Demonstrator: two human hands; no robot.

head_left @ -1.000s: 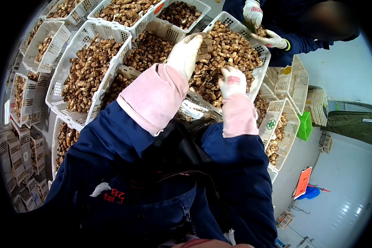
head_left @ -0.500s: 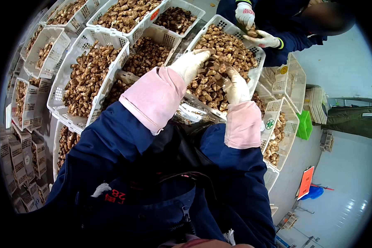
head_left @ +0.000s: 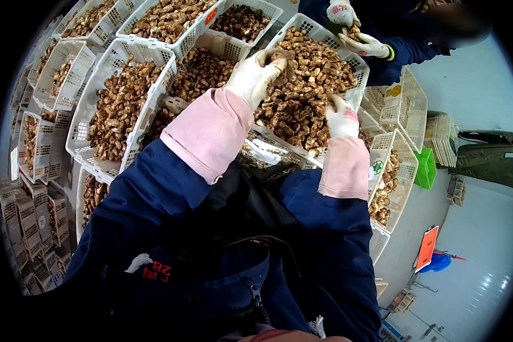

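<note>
We saw brown mushrooms (head_left: 310,77) heaped in the far crate (head_left: 361,77): much seemingly left, done share unclear. Left hand (head_left: 255,78) bent over its left, right hand (head_left: 342,121) at its right; pinching, we couldn't tell.

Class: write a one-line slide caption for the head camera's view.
The wearer's gloved left hand and right hand at a white crate of brown mushroom-like pieces, a co-worker's hands beyond.

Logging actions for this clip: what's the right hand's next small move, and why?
Probably shift the right hand inward to the brown mushrooms: it's at the right side of the heaped crate, with loose mushrooms close by. Whether it holds one is unclear.
</note>
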